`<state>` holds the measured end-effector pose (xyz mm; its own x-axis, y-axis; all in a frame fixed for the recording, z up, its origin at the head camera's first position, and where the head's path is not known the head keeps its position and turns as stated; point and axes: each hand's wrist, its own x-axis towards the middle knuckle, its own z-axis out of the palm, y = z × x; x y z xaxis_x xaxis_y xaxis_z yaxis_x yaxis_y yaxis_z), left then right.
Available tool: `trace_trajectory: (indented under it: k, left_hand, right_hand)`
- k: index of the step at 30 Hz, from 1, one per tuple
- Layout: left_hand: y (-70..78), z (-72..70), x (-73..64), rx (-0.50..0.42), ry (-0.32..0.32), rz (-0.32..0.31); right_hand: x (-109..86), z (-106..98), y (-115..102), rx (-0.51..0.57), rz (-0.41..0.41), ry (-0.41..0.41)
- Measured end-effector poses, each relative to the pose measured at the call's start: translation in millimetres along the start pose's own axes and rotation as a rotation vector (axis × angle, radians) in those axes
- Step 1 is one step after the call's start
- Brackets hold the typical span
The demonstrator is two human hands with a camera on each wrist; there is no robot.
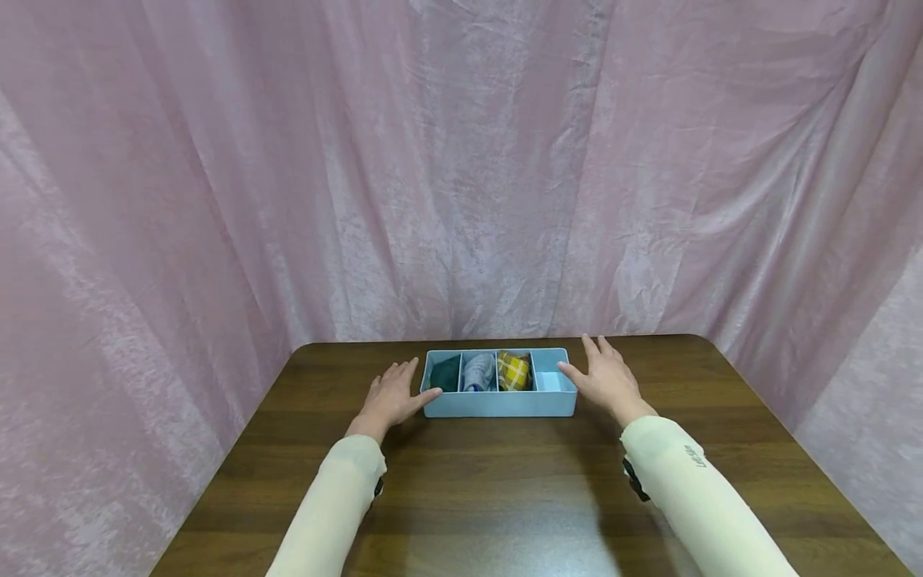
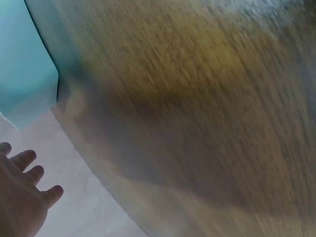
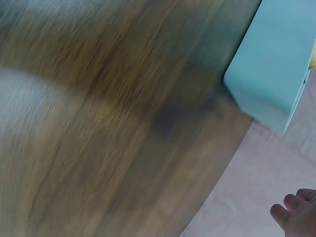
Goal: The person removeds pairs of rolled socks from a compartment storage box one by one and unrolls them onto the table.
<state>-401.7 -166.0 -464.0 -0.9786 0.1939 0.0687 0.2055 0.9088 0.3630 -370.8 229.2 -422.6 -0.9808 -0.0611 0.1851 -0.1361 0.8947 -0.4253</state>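
Note:
A light blue divided box (image 1: 500, 405) sits near the far edge of the table. From left to right its compartments hold a dark green folded cloth (image 1: 445, 374), a grey-blue rolled cloth (image 1: 479, 373) and a yellow plaid cloth (image 1: 514, 372); the rightmost one shows a bare floor. My left hand (image 1: 391, 397) is at the box's left end, fingers spread, thumb overlapping the front left corner. On the opposite side my right hand (image 1: 607, 379) has its fingers extended, and its thumb reaches over the right rim. Both wrist views show the box's side with the fingers apart from it.
The brown wooden table (image 1: 497, 497) spreads out toward me from the box. Behind its far edge hangs a pink velvet curtain (image 1: 497, 176), which also runs down both sides.

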Motion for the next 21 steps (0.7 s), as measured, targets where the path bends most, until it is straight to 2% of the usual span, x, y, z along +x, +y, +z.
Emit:
trace_trajectory:
  k: [11,21]
  left_hand:
    - [3.9,3.6,2.7,-0.055,-0.017,-0.019]
    - [6.3,5.8,2.0,-0.061,-0.020,0.001]
  right_hand:
    - [6.2,15,-28,0.156,0.012,0.028]
    - [7.5,37,-66,0.342,0.126,0.054]
